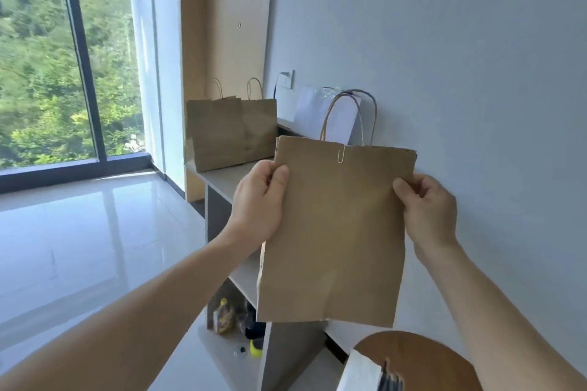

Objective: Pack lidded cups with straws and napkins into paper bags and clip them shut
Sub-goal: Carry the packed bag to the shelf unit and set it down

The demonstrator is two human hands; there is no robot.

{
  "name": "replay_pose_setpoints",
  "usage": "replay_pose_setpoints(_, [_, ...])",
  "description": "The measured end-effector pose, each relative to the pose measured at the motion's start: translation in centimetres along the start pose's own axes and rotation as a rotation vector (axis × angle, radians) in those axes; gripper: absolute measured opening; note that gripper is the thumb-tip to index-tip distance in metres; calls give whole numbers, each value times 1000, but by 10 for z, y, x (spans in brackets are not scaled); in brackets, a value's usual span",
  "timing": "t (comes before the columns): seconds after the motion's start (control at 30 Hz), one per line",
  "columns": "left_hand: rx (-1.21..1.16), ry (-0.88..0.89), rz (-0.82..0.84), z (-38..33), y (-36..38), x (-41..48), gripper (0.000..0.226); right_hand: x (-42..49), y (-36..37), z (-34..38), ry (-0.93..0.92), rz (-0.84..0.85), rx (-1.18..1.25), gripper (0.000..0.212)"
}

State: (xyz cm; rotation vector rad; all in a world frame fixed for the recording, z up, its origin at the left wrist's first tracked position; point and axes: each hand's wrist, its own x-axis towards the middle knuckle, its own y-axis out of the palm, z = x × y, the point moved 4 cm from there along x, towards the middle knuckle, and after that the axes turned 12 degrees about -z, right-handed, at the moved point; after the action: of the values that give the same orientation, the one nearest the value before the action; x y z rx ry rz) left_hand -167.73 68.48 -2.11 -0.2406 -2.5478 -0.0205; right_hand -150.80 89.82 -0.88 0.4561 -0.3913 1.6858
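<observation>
Both hands are raised and apart, the left hand (259,203) and the right hand (427,209) each pinching a side edge of a brown paper bag (336,232). The bag hangs upright in the air between them, its top closed by a paper clip (341,154) just above the hands. Beyond the left hand, two more handled bags (228,133) stand on top of a pale shelf unit (222,179) against the grey wall (460,57). Well left of the hands are a tall window (47,57) and a glossy white floor (79,232). Below the right hand is a round wooden table (422,355).
</observation>
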Motion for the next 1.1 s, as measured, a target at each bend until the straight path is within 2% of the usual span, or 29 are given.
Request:
replay_pose_setpoints(0.3, [119, 122, -207, -1, -63, 121, 28, 38, 135, 66, -85, 130, 99, 17])
replay_pose_setpoints(0.6, [251, 238, -332, 19, -55, 253, 26, 127, 273, 77, -96, 288, 187, 13])
replay_pose_setpoints(0.83, [359, 230, -252, 86, -27, 336, 29, 193, 387, 31, 23, 434, 119, 12])
replay_pose_setpoints(1.0, [348, 190, -177, 160, 1, 387, 29, 228, 462, -23, 67, 426, 40, 15])
replay_pose_setpoints(1.1, [382, 180, -117, 205, 21, 416, 37, 247, 504, -59, 87, 414, -52, 14])
